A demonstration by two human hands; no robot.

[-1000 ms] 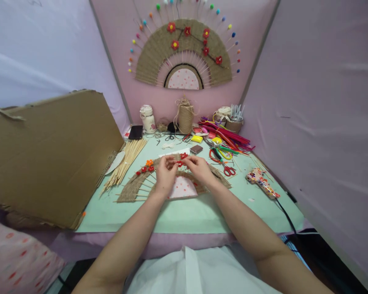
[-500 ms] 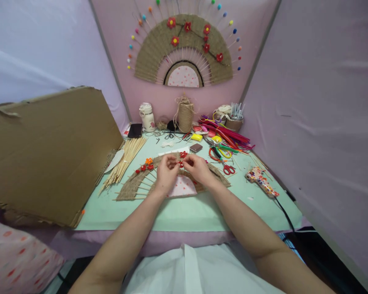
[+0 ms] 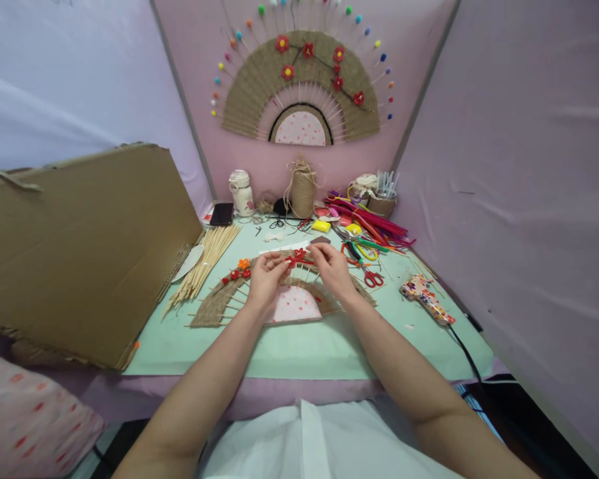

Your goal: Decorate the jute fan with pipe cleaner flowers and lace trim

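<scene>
The left hand (image 3: 265, 281) pinches a small red flower-like piece (image 3: 290, 262), apparently fuzzy wire, between thumb and fingertips above the half-round fan of brown twine and sticks (image 3: 210, 307) on the pale green worktop (image 3: 299, 352). The right hand (image 3: 333, 273) curls nearly closed nearby, its grip unclear. The piece should be light and easily bent, best held centrally.

The left hand (image 3: 266, 283) pinches a red flower (image 3: 290, 261).

A pale, vertically banded garment (image 3: 259, 442) leaves both forearms (image 3: 224, 362) bare.
</scene>
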